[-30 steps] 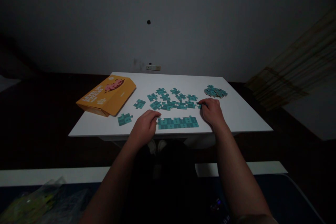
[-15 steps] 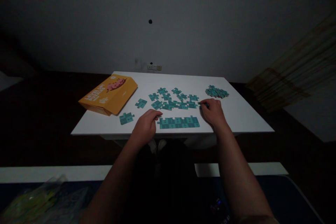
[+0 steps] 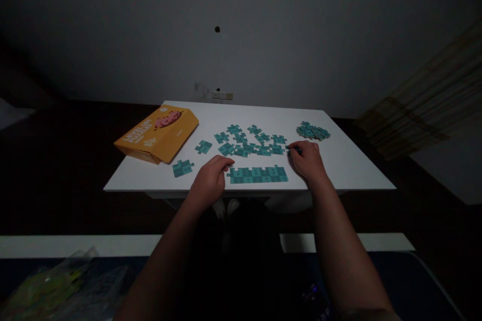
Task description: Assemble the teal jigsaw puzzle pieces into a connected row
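Note:
On the white table [image 3: 350, 160] lies a joined strip of teal puzzle pieces [image 3: 257, 174] near the front edge. My left hand [image 3: 210, 180] rests at the strip's left end, its fingertips touching that end. My right hand [image 3: 307, 159] sits to the right of the strip, fingers curled on a single teal puzzle piece [image 3: 292, 149] at the edge of the loose pieces [image 3: 248, 143] scattered mid-table. The room is dim, so fine detail is hard to see.
An orange puzzle box [image 3: 158, 132] lies at the table's back left. A small heap of teal pieces [image 3: 313, 131] sits at the back right. Two stray pieces [image 3: 182, 167] lie left of my left hand. A wall stands behind the table.
Both hands stay at the same spots on the table. Only the view has shifted slightly.

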A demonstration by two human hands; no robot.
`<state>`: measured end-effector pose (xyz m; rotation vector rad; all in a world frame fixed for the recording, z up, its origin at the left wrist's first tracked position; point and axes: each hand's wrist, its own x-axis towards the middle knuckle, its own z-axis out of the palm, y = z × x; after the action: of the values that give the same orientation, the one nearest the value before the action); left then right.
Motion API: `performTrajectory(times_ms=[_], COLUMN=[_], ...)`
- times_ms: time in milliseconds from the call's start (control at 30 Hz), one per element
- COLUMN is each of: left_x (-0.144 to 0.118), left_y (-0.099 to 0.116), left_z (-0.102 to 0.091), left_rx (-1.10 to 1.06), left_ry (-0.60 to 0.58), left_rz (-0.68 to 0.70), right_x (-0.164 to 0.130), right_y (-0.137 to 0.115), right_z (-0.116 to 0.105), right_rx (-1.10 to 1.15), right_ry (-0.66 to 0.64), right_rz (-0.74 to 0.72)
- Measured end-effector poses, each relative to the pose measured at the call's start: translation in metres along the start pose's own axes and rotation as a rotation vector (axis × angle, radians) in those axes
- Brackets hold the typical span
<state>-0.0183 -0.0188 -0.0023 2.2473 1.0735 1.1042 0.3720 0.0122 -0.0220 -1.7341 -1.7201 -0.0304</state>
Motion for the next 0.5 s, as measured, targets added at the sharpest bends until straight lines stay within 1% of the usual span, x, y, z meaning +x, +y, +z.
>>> performTrajectory(times_ms=[500], left_x=[0.0005], left_y=[0.0025], left_z=[-0.0012], left_rx=[0.029], left_ry=[-0.015], left_rz=[-0.012], right_x=[-0.0014], right_y=[-0.0011], right_z=[0.0001], right_rx=[0.008], right_ry=[-0.003], right_rz=[0.017])
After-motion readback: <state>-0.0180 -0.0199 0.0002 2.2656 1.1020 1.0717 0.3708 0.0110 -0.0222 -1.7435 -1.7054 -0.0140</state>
